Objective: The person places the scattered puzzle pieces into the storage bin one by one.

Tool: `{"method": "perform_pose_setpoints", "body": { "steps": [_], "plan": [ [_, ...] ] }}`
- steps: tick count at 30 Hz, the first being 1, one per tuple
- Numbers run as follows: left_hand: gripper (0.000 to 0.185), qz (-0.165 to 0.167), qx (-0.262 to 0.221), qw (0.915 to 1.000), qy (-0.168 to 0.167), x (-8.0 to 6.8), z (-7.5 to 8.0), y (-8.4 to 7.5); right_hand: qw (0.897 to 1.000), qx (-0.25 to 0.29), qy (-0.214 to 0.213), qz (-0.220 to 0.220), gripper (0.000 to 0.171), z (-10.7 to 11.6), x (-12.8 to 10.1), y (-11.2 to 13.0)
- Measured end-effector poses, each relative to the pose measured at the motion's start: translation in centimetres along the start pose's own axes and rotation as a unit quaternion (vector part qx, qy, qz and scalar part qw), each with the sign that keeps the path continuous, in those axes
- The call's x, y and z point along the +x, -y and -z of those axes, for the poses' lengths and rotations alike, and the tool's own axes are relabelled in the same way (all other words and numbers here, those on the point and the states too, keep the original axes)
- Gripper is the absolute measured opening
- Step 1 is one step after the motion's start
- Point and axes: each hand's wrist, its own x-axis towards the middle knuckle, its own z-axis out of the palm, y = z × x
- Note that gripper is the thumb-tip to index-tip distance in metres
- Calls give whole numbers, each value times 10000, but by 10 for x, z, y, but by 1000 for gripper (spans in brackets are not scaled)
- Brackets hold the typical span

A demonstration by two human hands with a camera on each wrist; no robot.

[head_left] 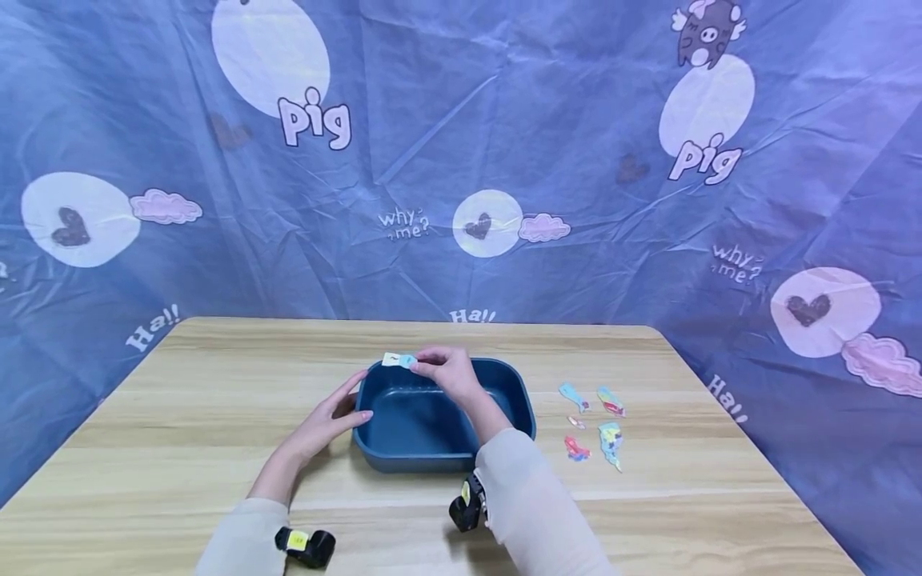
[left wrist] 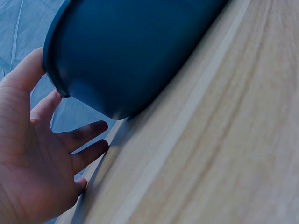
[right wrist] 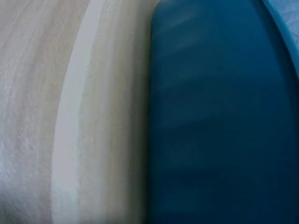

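While five cutouts (head_left: 594, 422) lie nearby, right hand (head_left: 446, 371) pinches one (head_left: 398, 361).

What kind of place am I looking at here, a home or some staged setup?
Most likely a staged recording setup, not a lived-in room. A wooden table is closed in on three sides by a blue cartoon-print cloth backdrop, and it carries only a blue tub and some paper cutouts.

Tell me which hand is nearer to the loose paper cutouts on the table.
Right. The right hand is over the blue bin, nearer the paper cutouts; the left hand rests at the bin's far side.
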Motion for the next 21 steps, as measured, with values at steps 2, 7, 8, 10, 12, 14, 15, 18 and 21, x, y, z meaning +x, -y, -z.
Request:
{"method": "perform_pose_setpoints", "body": {
  "steps": [2,7,8,10,12,14,15,18,21],
  "plan": [
    [62,18,-1,10000,21,0,0,0,10000,-26,14,-59,19,-1,-1,-3],
    [64,20,-8,10000,-34,0,0,0,9998,-4,55,-169,19,-4,-4,-7],
    [65,9,-17,10000,-46,0,-1,0,9998,-9,62,-167,19,-4,-4,-8],
    [66,-6,-46,10000,-51,-1,0,-1,9998,-26,60,-191,18,-5,-5,-10],
    [66,-25,-83,9999,-55,-1,0,-1,9996,-109,58,-255,18,-6,-5,-11],
    [66,-31,-80,9999,-71,-1,0,-1,9990,-219,56,-392,18,-7,-3,-16],
    [65,-36,-78,9999,-65,0,0,-1,9985,-272,51,-481,17,-7,-3,-17],
    [64,-55,-50,10000,-36,1,0,0,9970,-437,62,-633,17,-8,-3,-20],
    [64,-10,-40,10000,-16,1,0,1,9959,-547,79,-719,17,-8,-2,-22]
  ]
}}
